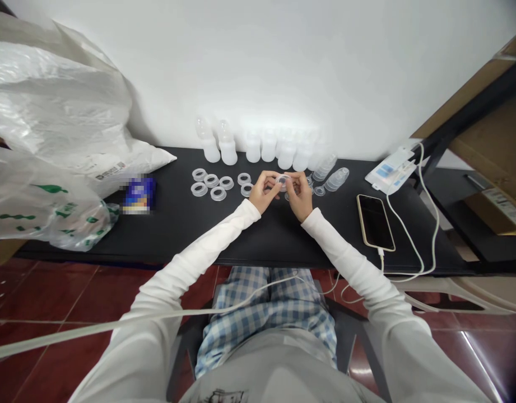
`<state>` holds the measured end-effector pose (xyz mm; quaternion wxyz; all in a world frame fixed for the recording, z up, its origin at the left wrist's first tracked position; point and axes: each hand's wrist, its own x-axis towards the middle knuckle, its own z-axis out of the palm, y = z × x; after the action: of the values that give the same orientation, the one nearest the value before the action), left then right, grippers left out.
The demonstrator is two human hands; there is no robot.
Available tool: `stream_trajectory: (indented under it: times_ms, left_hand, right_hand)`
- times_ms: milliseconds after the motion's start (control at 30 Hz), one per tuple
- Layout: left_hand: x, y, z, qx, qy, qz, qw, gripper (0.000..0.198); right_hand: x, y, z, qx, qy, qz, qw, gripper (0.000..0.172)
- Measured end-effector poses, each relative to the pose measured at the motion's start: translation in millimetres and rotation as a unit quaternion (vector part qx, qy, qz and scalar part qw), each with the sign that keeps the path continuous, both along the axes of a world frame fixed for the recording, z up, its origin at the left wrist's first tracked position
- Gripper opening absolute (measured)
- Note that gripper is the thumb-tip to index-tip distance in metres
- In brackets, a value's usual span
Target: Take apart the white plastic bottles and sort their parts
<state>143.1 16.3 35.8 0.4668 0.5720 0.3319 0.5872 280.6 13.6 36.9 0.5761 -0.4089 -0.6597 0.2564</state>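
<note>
Between my fingertips is a translucent ring collar (282, 179), held above the black table. My left hand (264, 191) pinches its left side, and my right hand (300, 196) grips the right side with the thumb pressed on it. Several matching ring collars (218, 193) lie to the left of my hands. Behind them stand two white bottles with clear domed caps (225, 143). A row of white bottles without caps (268, 146) continues to the right. Clear domed caps (337, 179) and small clear pieces (319, 191) lie right of my right hand, partly hidden by it.
White plastic bags (64, 95) fill the left end of the black table (165, 235), beside a blurred blue packet (139, 195). On the right lie a phone (376, 222) with a white cable (436, 215) and a white-blue package (391, 169). A cable crosses above my lap.
</note>
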Motion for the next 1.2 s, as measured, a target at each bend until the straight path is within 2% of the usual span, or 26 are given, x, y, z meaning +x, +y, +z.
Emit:
stream_trajectory:
  times_ms: [333, 633, 833, 1033, 1200]
  left_hand:
    - [-0.5, 3.9, -0.4, 0.002, 0.007, 0.031, 1.0, 0.044]
    - [0.5, 3.5, -1.4, 0.004, 0.007, 0.057, 0.998, 0.045]
    - [-0.6, 2.6, -2.1, 0.021, 0.042, 0.074, 0.996, 0.038]
    - [0.0, -0.5, -0.4, 0.037, 0.087, 0.102, 0.99, 0.03]
    - [-0.7, 1.3, -0.5, 0.03, 0.067, 0.089, 0.993, 0.035]
  right_hand:
    - [0.0, 6.5, -2.6, -0.013, 0.014, 0.017, 1.0, 0.032]
    - [-2.1, 6.5, -3.1, -0.019, 0.026, 0.027, 0.999, 0.035]
    - [-2.5, 6.1, -1.5, -0.018, 0.036, 0.03, 0.999, 0.035]
    - [-3.5, 5.5, -3.1, 0.002, 0.011, -0.002, 1.0, 0.035]
    - [-0.9, 3.3, 0.9, 0.043, -0.041, -0.031, 0.998, 0.031]
